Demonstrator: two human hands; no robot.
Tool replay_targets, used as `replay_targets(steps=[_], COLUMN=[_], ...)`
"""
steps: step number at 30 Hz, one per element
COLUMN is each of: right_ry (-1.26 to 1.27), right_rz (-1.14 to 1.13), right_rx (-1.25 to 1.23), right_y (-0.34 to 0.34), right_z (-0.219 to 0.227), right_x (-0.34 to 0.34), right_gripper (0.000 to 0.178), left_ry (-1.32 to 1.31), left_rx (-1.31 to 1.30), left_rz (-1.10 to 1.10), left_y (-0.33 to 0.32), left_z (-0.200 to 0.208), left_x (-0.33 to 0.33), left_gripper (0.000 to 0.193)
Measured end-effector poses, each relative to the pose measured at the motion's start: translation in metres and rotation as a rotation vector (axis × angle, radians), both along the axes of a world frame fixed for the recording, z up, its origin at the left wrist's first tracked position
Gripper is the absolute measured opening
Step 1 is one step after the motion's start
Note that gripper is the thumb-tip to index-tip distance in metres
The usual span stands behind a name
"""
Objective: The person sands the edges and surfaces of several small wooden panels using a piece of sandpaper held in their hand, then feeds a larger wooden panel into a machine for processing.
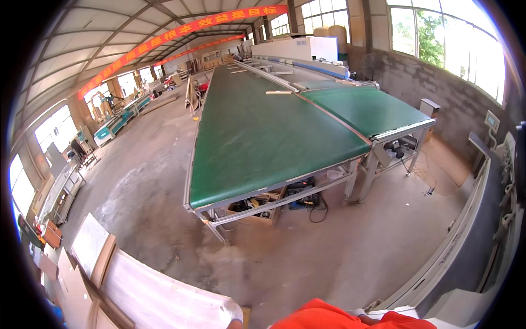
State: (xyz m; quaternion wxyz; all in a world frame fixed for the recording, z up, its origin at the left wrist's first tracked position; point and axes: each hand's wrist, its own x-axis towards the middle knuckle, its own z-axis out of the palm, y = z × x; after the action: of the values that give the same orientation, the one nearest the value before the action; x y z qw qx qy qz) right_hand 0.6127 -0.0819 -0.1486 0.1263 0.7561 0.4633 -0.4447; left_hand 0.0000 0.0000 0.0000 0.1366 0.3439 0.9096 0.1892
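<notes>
My left hand [233,311], in a white glove, sits at the near edge of the view, resting on the near end of a pale wooden board [159,296] that slants off to the near left; I cannot tell whether the fingers are curled around the board's edge or just pressed flat on it, since only the top of the glove shows. My right hand is hidden: all I see on that side is an orange sleeve [329,317] bunched along the bottom edge, beside a pale grey machine frame [466,219] curving up the right. More boards [90,244] lie stacked just left of the one I am touching. Across a bare concrete floor [329,241], well apart from me, stands a long green-topped conveyor table [257,126] running into the far distance, with a cardboard box [255,211] of odds and ends and cables under its near end. A red banner [181,30] hangs beneath the roof.
</notes>
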Motion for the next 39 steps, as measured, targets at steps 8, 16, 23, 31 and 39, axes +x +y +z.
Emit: replay_targets(steps=[8, 16, 23, 31, 39], right_ry=[0.240, 0.224, -0.193, -0.141, 0.088], right_rz=[-0.421, -0.867, -1.089, -1.415, -1.317], right_rx=[0.411, 0.585, 0.364, -0.095, -0.123], right_y=[0.119, 0.201, 0.120, 0.092, 0.191], right_z=[0.123, 0.172, 0.178, 0.109, 0.065], right_x=[0.036, 0.202, 0.298, 0.247, 0.428], right_gripper=[0.065, 0.065, 0.059, 0.069, 0.058], left_ry=[-0.120, 0.019, 0.330, 0.179, -0.624], left_rx=[-0.172, -0.781, -1.127, -0.190, -0.290], left_rz=[-0.430, -1.085, -1.532, -1.681, -1.481], left_y=[0.133, 0.276, 0.439, 0.721, 0.694], left_z=[-0.022, -0.067, -0.082, -0.070, -0.004], left_x=[0.192, 0.245, 0.355, 0.711, 1.086], left_gripper=[0.062, 0.053, 0.051, 0.044, 0.036])
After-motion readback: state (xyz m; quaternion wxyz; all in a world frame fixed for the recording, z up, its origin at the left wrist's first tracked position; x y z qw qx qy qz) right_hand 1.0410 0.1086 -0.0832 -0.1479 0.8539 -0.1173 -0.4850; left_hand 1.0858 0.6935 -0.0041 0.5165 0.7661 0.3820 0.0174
